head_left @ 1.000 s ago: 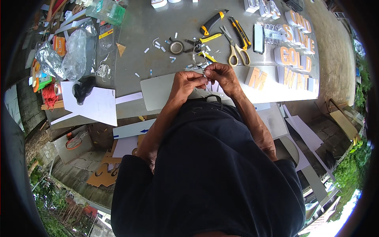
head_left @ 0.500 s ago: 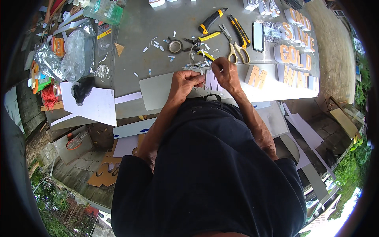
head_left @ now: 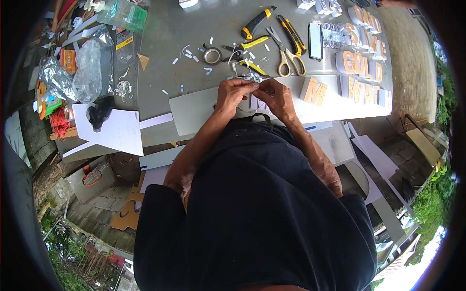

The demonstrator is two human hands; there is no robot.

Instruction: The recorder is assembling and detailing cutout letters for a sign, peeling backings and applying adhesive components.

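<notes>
The person's dark shirt (head_left: 262,213) fills the near part of the view, and both bare forearms reach up from it to the edge of a grey table (head_left: 165,43). The left hand (head_left: 234,94) and the right hand (head_left: 275,97) meet just above a pale sheet of board (head_left: 194,109) that lies at the table's near edge. The fingers of both hands are curled in and pinched together on a small white piece (head_left: 256,103) held between them, right over the board; what the piece is, is too small to tell. Left of the board a white sheet of paper (head_left: 114,131) hangs over the table edge with a black scrap (head_left: 100,111) lying on it. Just beyond the hands small white offcuts (head_left: 187,53) are scattered on the table, beside a roll of tape (head_left: 212,56). Right of that lie scissors with yellow handles (head_left: 286,56) and, further back, a utility knife with a black and yellow grip (head_left: 256,22). To the right stand block letters with orange faces (head_left: 359,63), the nearest one just beside the right hand. On the far left sit crumpled clear plastic bags (head_left: 90,68) and a green plastic box (head_left: 124,13).
</notes>
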